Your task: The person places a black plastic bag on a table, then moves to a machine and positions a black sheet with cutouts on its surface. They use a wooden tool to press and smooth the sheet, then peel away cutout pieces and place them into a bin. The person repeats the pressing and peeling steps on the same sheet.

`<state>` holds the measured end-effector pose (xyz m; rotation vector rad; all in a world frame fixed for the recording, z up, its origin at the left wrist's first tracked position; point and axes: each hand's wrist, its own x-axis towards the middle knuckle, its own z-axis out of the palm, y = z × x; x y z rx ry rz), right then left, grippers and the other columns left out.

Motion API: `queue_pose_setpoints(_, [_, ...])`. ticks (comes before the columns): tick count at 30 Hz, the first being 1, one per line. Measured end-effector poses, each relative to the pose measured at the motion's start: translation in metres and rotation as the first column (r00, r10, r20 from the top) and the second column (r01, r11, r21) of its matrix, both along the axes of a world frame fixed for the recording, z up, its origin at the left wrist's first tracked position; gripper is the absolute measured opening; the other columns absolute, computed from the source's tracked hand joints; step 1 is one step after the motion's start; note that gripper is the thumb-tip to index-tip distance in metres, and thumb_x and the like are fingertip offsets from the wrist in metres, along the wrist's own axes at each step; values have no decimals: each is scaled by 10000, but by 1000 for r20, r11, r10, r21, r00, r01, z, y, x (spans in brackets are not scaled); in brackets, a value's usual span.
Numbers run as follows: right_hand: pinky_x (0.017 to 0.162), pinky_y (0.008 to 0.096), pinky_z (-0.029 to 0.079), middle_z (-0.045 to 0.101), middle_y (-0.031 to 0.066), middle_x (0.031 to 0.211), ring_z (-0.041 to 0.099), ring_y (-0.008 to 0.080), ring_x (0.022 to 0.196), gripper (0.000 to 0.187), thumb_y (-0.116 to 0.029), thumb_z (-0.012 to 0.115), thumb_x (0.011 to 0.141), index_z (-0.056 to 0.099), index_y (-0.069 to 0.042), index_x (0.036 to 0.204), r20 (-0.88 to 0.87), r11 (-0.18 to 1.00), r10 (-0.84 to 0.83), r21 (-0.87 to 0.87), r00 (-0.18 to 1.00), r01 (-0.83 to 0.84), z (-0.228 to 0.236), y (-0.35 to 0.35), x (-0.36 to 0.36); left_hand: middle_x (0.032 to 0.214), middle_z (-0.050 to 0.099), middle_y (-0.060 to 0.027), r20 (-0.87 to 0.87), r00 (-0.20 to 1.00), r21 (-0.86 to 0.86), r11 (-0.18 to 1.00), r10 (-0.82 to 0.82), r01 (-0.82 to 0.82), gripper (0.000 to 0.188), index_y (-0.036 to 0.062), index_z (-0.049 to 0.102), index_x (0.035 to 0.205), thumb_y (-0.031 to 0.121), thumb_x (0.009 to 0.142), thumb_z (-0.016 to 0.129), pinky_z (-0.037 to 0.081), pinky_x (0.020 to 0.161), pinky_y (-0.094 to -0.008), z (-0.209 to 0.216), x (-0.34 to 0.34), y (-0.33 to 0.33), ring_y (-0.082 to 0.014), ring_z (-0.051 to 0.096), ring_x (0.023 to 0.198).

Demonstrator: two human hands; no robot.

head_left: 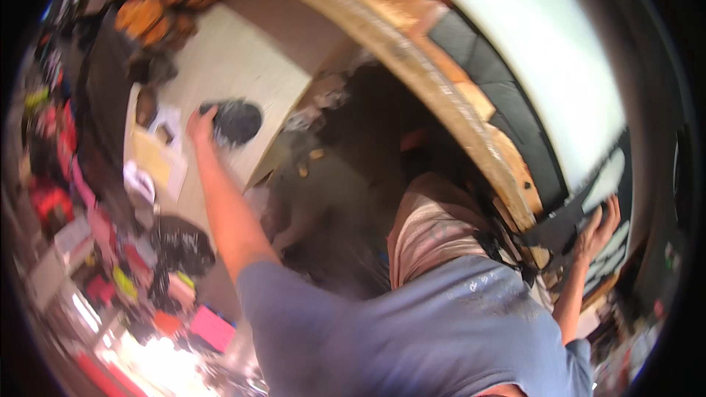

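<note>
My left hand (200, 123), arm stretched out to the left, has its fingers closed at the edge of a black round thing (238, 122). This thing is over a pale board-topped surface (243, 51), and blur hides its exact kind. Far to the right, my right hand (597, 229) is beside a dark sheet (566, 224) with pale, cut-out-like patches. Its fingers look stretched and apart, and they seem to touch the sheet. Whether any of the sheet lies between them is hard to see.
A wooden workbench with a thick edge (412, 59) curves across the top right, bearing black flat pieces (482, 66) and a large white sheet (544, 51). Orange-brown bundles (143, 20) sit at upper left. Colourful scraps and a black plastic bag (182, 244) clutter the left floor.
</note>
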<state>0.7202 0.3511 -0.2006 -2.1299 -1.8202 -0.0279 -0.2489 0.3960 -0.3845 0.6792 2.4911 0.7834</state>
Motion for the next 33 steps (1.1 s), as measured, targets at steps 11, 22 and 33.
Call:
queue_pose_setpoints(11, [1163,531,432,655,198,1314,600,411,1313,366,-73,721,924,636,-8,1273,-130,986,22,169,991,0,13,4,-15,1270,725,-150,-324,815,573,587,-480,573,304,-67,658,1340,92,1108,543,565,1017,-373,190,390,89,-245,699,1168])
queue_pose_setpoints(22, [1038,404,521,684,164,1270,657,325,1190,354,-137,757,927,677,-36,1257,-430,877,-190,330,882,350,54,-55,60,1493,596,-239,-578,-195,341,-451,-792,825,423,-36,644,1389,154,1012,673,401,1210,-496,215,859,112,-411,515,1439])
queue_pose_setpoints(33, [1251,484,343,377,208,1664,375,410,1529,877,-411,868,798,512,-196,1570,-26,877,-480,-50,877,478,34,-229,265,1497,603,-226,-631,-202,206,-413,-749,887,459,-66,650,1358,184,979,717,404,1204,-508,188,879,115,-434,500,1446])
